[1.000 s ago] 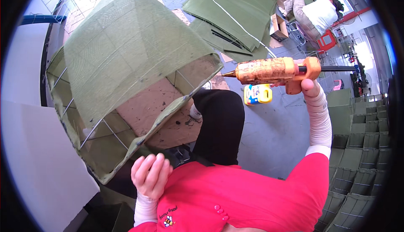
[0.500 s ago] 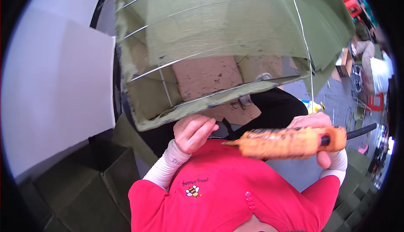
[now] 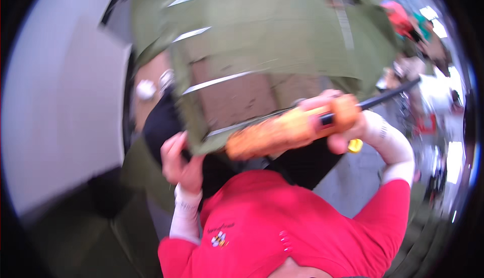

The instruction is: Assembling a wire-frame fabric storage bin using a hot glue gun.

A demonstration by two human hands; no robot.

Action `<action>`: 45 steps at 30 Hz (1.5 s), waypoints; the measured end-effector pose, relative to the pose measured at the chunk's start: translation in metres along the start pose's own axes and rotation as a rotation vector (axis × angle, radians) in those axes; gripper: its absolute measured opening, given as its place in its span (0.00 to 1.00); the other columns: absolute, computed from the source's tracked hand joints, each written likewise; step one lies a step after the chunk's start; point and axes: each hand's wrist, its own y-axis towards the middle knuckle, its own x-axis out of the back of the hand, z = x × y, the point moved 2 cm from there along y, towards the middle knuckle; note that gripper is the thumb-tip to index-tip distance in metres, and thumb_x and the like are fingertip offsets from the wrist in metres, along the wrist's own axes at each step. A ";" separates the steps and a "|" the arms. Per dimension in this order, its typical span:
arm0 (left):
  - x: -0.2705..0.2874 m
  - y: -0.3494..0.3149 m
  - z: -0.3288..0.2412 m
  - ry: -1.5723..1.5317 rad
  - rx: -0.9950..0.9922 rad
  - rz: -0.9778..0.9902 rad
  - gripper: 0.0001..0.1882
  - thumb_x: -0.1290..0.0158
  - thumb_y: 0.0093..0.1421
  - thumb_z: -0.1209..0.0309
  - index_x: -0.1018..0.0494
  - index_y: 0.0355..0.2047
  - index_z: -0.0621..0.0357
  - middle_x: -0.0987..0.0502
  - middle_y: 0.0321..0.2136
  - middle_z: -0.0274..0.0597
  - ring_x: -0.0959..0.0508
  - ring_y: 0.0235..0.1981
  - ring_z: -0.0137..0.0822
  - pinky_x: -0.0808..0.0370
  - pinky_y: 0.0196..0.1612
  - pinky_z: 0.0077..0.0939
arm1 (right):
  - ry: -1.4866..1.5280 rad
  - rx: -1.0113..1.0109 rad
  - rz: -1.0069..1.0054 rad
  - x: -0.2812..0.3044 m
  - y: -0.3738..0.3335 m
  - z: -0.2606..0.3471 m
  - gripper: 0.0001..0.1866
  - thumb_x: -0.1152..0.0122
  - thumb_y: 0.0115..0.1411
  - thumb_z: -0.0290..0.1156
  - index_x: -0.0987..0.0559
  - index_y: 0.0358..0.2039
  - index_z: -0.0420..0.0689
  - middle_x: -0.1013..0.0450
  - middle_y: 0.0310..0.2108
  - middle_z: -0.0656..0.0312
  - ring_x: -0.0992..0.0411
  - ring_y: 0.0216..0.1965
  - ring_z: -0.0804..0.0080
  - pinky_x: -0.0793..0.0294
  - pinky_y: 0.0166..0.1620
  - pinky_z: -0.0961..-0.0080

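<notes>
My right hand point(image 3: 357, 129) is wrapped round an orange glue gun point(image 3: 287, 132) with a black cable point(image 3: 390, 95) trailing to the upper right. The gun slants, its front end over the near left part of a box-like frame covered in green mesh fabric point(image 3: 282, 31); its nozzle tip is hard to make out. At the frame's near left corner, my left hand point(image 3: 180, 164) has its fingers and thumb closed on the fabric edge, though motion blurs them. Pale metal rods point(image 3: 222, 81) cross the frame's open side, and stained brown board point(image 3: 227, 99) shows through it.
A white panel point(image 3: 65, 86) stands at the left. Dark green box shapes point(image 3: 75, 232) lie at the lower left. A yellow object point(image 3: 355, 146) is on the floor beside my right wrist. A person in pale clothing point(image 3: 436, 94) and red things are blurred at the right.
My left hand has moved left and taken hold of the frame's corner. The glue gun has risen leftward and tilted. The frame has turned and its near left corner has shifted right.
</notes>
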 end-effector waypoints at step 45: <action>-0.078 -0.020 0.103 -0.180 0.174 0.020 0.39 0.53 0.57 0.48 0.45 0.57 0.67 0.34 0.51 0.55 0.33 0.52 0.48 0.38 0.54 0.32 | 0.163 -0.342 -0.047 0.006 0.027 0.023 0.36 0.35 0.43 0.58 0.31 0.43 0.43 0.28 0.30 0.66 0.34 0.27 0.82 0.34 0.29 0.85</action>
